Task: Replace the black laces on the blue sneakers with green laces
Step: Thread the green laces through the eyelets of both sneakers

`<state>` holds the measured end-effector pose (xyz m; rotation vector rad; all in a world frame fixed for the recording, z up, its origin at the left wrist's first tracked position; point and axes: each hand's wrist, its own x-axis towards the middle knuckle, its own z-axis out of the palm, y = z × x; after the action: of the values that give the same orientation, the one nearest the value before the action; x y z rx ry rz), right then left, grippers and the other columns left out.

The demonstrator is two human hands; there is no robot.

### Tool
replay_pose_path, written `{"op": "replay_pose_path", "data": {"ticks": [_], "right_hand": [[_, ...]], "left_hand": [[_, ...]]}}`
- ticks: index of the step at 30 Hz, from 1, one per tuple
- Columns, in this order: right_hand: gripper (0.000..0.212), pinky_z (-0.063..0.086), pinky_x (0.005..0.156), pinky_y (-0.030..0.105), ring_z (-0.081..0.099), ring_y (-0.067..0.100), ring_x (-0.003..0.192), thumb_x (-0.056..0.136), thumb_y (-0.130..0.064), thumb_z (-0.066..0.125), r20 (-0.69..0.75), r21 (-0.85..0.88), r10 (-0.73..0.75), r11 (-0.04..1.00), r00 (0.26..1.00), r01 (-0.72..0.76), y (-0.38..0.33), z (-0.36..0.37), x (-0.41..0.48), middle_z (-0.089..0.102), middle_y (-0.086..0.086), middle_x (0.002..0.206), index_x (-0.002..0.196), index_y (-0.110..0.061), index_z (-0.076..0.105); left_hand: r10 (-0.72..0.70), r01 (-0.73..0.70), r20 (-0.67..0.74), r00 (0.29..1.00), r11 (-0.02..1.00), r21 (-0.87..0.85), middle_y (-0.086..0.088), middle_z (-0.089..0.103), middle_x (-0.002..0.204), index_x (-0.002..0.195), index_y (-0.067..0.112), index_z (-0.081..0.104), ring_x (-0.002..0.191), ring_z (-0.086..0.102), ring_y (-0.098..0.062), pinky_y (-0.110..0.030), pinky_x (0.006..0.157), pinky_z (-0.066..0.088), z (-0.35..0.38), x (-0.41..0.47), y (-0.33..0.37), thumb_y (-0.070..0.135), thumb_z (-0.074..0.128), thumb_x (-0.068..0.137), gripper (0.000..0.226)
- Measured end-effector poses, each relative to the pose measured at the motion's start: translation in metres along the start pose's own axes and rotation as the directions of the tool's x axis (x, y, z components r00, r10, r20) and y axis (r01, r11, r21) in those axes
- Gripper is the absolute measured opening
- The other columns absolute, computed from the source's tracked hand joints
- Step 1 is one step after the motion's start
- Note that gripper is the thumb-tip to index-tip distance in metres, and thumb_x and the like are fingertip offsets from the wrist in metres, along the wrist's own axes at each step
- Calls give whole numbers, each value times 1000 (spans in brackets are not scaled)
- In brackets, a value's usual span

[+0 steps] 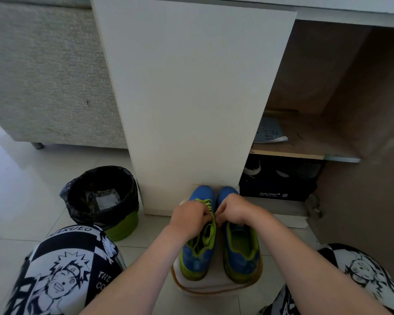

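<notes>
My left hand and right hand each pinch the green lace atop the left sneaker, at 6 o'clock below the cabinet; I'd keep both ends even and draw each crossing snug.

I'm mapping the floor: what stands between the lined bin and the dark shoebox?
Head view: the foot of the white cabinet panel and the toes of the blue sneakers, between bin and shoebox.

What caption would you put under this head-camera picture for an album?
Lacing up: left hand and right hand pinch a green lace on one of two blue sneakers beside a bin.
</notes>
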<state>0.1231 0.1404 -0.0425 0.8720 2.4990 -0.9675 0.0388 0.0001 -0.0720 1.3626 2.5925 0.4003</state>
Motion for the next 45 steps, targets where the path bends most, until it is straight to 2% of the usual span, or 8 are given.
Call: {"op": "replay_pose_path", "data": {"ticks": [3, 10, 14, 23, 28, 34, 38, 45], "right_hand": [[8, 57, 79, 29, 69, 14, 89, 83, -17, 76, -13, -53, -31, 998, 999, 30, 2, -1, 0, 75, -6, 87, 86, -23, 81], [33, 40, 61, 31, 53, 26, 69, 91, -13, 53, -267, -113, 23, 992, 963, -55, 9, -14, 5, 53, 6, 63, 58, -16, 54], [19, 43, 69, 32, 58, 24, 82, 99, -21, 53, -455, 133, 48, 991, 889, 15, 14, -21, 6, 63, 3, 86, 83, -16, 62], [13, 43, 56, 24, 51, 7, 59, 96, -11, 54, -381, 339, -36, 924, 924, 176, 4, -15, 6, 58, -1, 78, 105, -17, 61], [17, 34, 41, 20, 50, 13, 45, 89, -11, 64, -17, 205, -73, 976, 997, 75, 4, -10, 0, 68, 13, 74, 102, -16, 72], [24, 40, 48, 22, 50, 12, 42, 92, -22, 68, -163, 217, -93, 968, 982, 127, 7, -11, 7, 70, 9, 65, 77, -5, 75], [31, 45, 58, 34, 49, 14, 48, 93, -23, 67, -492, 301, -56, 925, 869, 231, 4, -21, 12, 59, 3, 54, 66, -10, 70], [40, 48, 66, 25, 61, -1, 60, 97, -16, 62, -493, 365, -137, 864, 859, 347, -10, -18, 2, 73, -7, 82, 58, -22, 63]], "left_hand": [[3, -3, 18, 1000, 999, -33, 3, 69, 101, 99, 30, 70, 98, 62, -22, -31, 73, 48, -3, 0, 0, 42, 57, 90, 20], [24, -25, -10, 1000, 992, -124, 1, 61, 116, 122, 33, 61, 114, 52, -21, -34, 92, 46, -12, 7, -3, 29, 53, 91, 32], [22, -21, 0, 1000, 984, -178, -1, 64, 112, 119, 32, 67, 109, 56, -22, -34, 88, 47, -9, 11, 2, 39, 53, 95, 29], [-127, 126, 33, 991, 856, -501, -3, 47, 55, 62, 7, 60, 53, 44, -13, -31, 54, 32, -14, 26, 15, 31, 62, 91, 38], [-225, 100, -90, 970, 707, -700, -10, 55, 61, 73, 5, 70, 56, 46, -14, -28, 57, 34, -42, 40, 19, 37, 66, 89, 35], [-140, 107, 22, 990, 638, -762, -1, 74, 97, 98, 12, 75, 76, 63, -7, -15, 69, 49, -48, 39, 12, 23, 61, 95, 19], [-88, 168, 160, 983, 785, -596, -1, 69, 116, 123, 15, 67, 114, 62, -15, -27, 101, 46, -39, 35, 3, 0, 53, 89, 40], [38, 65, 272, 961, 932, -357, 1, 71, 107, 107, 24, 74, 101, 63, -15, -33, 89, 50, -28, 24, 8, 32, 58, 94, 22]]}}
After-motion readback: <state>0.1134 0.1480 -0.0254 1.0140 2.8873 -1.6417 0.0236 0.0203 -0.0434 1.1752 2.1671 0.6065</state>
